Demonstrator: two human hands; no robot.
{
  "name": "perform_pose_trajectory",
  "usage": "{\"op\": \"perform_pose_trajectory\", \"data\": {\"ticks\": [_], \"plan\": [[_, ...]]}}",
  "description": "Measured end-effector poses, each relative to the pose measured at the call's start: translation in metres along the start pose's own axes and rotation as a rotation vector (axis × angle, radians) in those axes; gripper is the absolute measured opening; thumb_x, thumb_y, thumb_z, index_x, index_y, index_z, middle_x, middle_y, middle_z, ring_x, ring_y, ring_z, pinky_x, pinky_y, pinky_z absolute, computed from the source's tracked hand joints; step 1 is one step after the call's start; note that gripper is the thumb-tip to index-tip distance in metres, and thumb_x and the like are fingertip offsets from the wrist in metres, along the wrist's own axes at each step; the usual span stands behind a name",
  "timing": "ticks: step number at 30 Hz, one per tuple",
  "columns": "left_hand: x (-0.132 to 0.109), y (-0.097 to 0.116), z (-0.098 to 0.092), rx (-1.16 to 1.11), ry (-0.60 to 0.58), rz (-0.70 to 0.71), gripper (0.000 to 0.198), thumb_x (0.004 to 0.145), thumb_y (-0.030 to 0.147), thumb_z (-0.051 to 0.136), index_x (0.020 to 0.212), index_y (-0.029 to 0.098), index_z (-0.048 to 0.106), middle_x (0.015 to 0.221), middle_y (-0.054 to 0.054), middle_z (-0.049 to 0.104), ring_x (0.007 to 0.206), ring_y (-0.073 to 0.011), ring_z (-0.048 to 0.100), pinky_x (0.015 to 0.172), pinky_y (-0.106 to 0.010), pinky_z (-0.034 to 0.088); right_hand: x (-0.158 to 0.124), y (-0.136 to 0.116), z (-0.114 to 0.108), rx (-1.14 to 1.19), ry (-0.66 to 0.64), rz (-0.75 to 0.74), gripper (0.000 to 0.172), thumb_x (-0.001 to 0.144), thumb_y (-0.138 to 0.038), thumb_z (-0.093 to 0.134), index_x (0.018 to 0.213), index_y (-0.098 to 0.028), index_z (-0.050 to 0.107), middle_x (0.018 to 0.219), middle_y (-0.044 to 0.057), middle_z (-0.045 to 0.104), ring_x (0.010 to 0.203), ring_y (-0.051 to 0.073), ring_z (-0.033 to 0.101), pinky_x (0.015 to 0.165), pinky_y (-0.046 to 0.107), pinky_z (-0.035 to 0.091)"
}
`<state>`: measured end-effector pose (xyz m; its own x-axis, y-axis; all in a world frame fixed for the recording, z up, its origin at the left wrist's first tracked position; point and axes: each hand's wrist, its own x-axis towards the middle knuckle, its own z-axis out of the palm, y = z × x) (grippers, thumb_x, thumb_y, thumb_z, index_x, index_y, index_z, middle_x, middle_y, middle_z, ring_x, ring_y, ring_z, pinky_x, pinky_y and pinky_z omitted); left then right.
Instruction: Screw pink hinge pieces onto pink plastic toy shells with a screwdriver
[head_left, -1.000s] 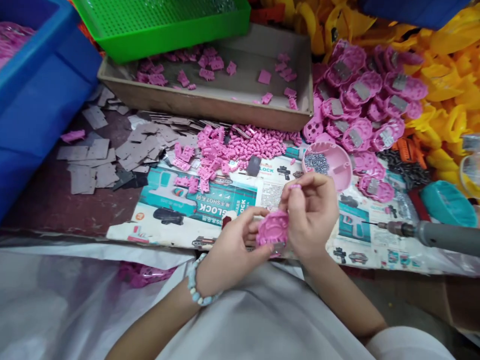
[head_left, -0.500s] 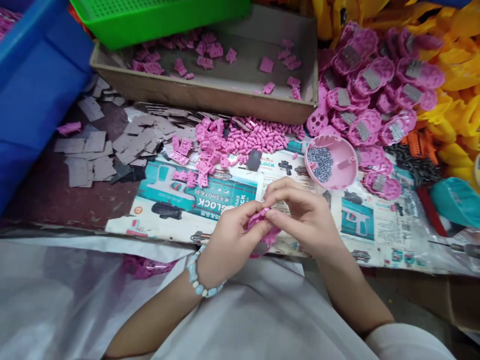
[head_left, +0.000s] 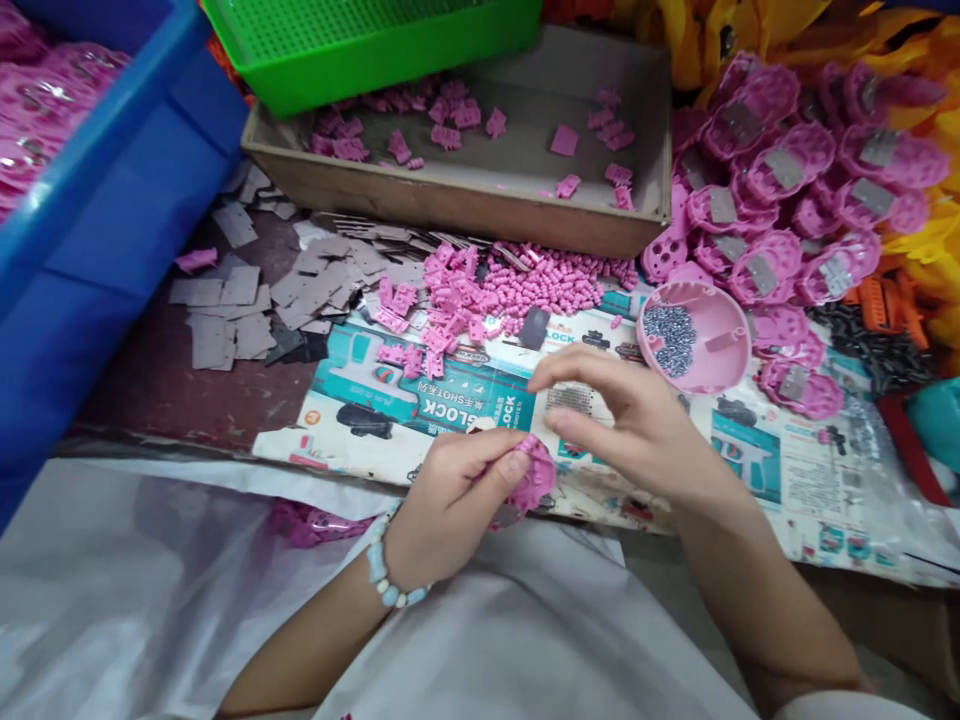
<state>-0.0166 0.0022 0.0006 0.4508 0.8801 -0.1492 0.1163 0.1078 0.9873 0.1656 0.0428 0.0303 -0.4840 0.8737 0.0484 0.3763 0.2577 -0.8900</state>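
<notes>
My left hand (head_left: 450, 500) is closed around a round pink plastic part (head_left: 534, 482) with a toothed rim, held just above the table's front edge. My right hand (head_left: 630, 420) hovers right beside that part with its fingers stretched out and apart, nothing visible in them. Behind the hands lie a heap of small pink pegs (head_left: 547, 285) and small pink clips (head_left: 442, 320). A pink dish of tiny metal screws (head_left: 694, 335) sits to the right of my right hand.
A printed paper sheet (head_left: 450, 390) covers the table. Grey card squares (head_left: 247, 300) lie at the left, next to a blue bin (head_left: 97, 230). A cardboard tray (head_left: 480, 205) and green basket (head_left: 375, 40) stand behind. Finished pink parts (head_left: 780, 170) pile up at the right.
My right hand has let go of the pink part and lifted away with fingers opening. The view has shifted left; the grey power tool at the right is out of sight.
</notes>
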Motion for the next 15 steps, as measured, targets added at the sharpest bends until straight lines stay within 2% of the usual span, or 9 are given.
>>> {"op": "perform_pose_trajectory", "data": {"ticks": [3, 5, 8, 10, 12, 15], "plan": [[-0.006, -0.007, -0.004, -0.11, 0.063, -0.061, 0.035, 0.092, 0.035, 0.045, 0.066, 0.014, 0.054, 0.06, 0.001, 0.045, 0.057, -0.0099, 0.04, 0.055, -0.021, 0.032, 0.032, 0.006, 0.014, -0.516, 0.061, -0.094, 0.014, 0.087, -0.018, 0.061, 0.099, -0.011, 0.06, 0.098, 0.006, 0.059, 0.094, 0.021, 0.052, 0.083, 0.031, 0.04], [-0.008, -0.011, -0.003, -0.184, 0.094, -0.089, 0.034, 0.091, 0.038, 0.047, 0.067, 0.014, 0.056, 0.062, 0.0, 0.047, 0.058, -0.0105, 0.042, 0.054, -0.021, 0.033, 0.053, 0.012, 0.032, -0.766, 0.104, -0.054, 0.015, 0.086, -0.021, 0.062, 0.094, -0.009, 0.06, 0.092, 0.01, 0.058, 0.091, 0.027, 0.051, 0.078, 0.036, 0.041], [-0.008, -0.014, -0.004, -0.263, 0.107, -0.107, 0.032, 0.089, 0.038, 0.051, 0.069, 0.014, 0.059, 0.063, -0.001, 0.05, 0.06, -0.0114, 0.045, 0.056, -0.021, 0.036, 0.072, 0.021, 0.054, -0.849, 0.159, -0.004, 0.012, 0.087, -0.018, 0.058, 0.09, -0.007, 0.059, 0.088, 0.014, 0.057, 0.088, 0.031, 0.049, 0.072, 0.039, 0.04], [-0.008, -0.014, -0.006, -0.293, 0.121, -0.123, 0.029, 0.088, 0.037, 0.054, 0.071, 0.014, 0.062, 0.065, -0.001, 0.052, 0.061, -0.0119, 0.047, 0.058, -0.022, 0.038, 0.071, 0.024, 0.057, -0.858, 0.173, 0.0, 0.007, 0.086, -0.012, 0.054, 0.089, -0.007, 0.059, 0.087, 0.013, 0.057, 0.087, 0.03, 0.048, 0.072, 0.039, 0.039], [-0.008, -0.014, -0.01, -0.322, 0.161, -0.134, 0.026, 0.085, 0.037, 0.057, 0.074, 0.015, 0.065, 0.065, -0.002, 0.054, 0.06, -0.012, 0.047, 0.057, -0.021, 0.038, 0.058, 0.023, 0.05, -0.846, 0.196, 0.003, 0.008, 0.086, -0.009, 0.052, 0.09, -0.008, 0.059, 0.088, 0.012, 0.056, 0.088, 0.029, 0.047, 0.074, 0.038, 0.039], [-0.005, -0.013, -0.014, -0.38, 0.215, -0.153, 0.027, 0.082, 0.04, 0.061, 0.08, 0.014, 0.068, 0.064, -0.002, 0.056, 0.058, -0.0124, 0.048, 0.054, -0.022, 0.037, 0.022, 0.023, 0.033, -0.778, 0.194, -0.01, 0.006, 0.086, -0.009, 0.052, 0.088, -0.01, 0.058, 0.089, 0.01, 0.056, 0.087, 0.025, 0.047, 0.076, 0.036, 0.04]]}}
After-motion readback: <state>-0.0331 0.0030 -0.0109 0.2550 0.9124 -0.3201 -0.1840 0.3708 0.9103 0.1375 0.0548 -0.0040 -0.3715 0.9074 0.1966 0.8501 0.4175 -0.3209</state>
